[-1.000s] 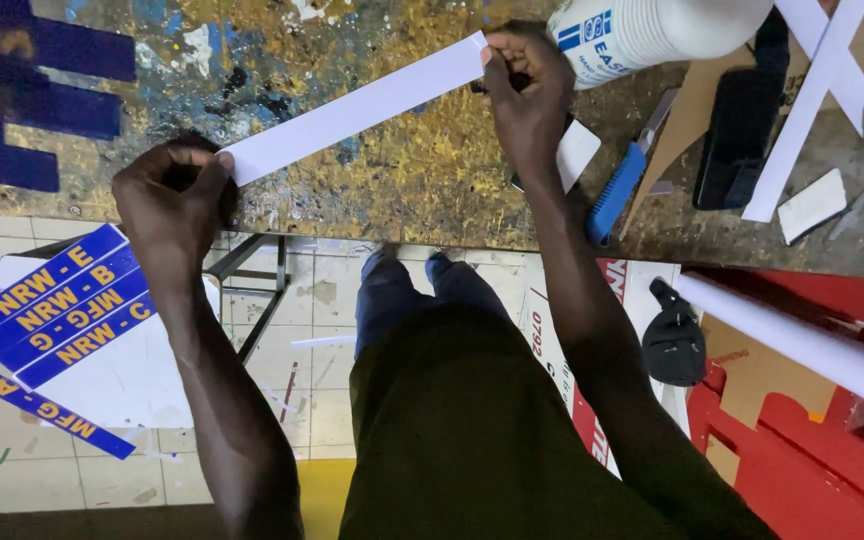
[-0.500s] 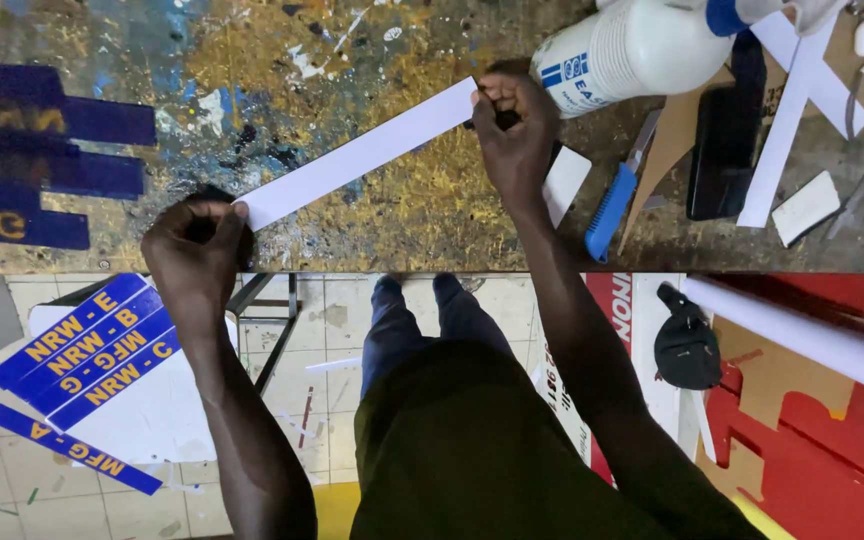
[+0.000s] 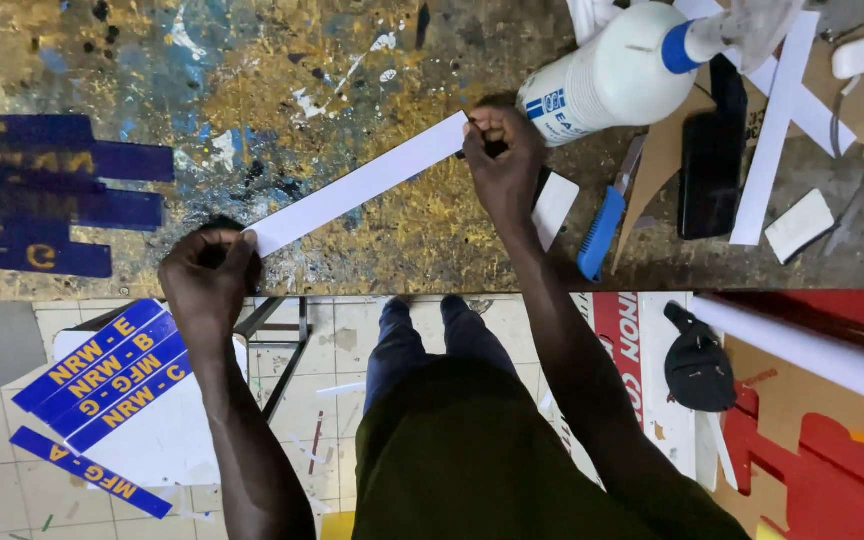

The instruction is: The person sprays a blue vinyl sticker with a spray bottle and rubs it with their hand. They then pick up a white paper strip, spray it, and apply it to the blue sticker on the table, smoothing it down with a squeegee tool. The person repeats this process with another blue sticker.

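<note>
A long white paper strip (image 3: 357,186) stretches slantwise over the paint-spattered workbench (image 3: 282,80). My left hand (image 3: 204,285) pinches its lower left end near the bench's front edge. My right hand (image 3: 502,160) pinches the upper right end, just below a white glue bottle with a blue collar (image 3: 617,75) that lies on its side. The strip is taut between both hands.
Dark blue label strips (image 3: 42,200) lie at the bench's left. A blue-handled cutter (image 3: 602,230), a black phone (image 3: 712,150), white paper strips (image 3: 777,130) and small white pieces sit at the right. On the floor lie blue labels with yellow lettering (image 3: 102,375) and red board (image 3: 822,460).
The view has shifted, so the strip and both hands sit lower in the picture. Both hands keep hold of the strip's ends, and the strip stays stretched.
</note>
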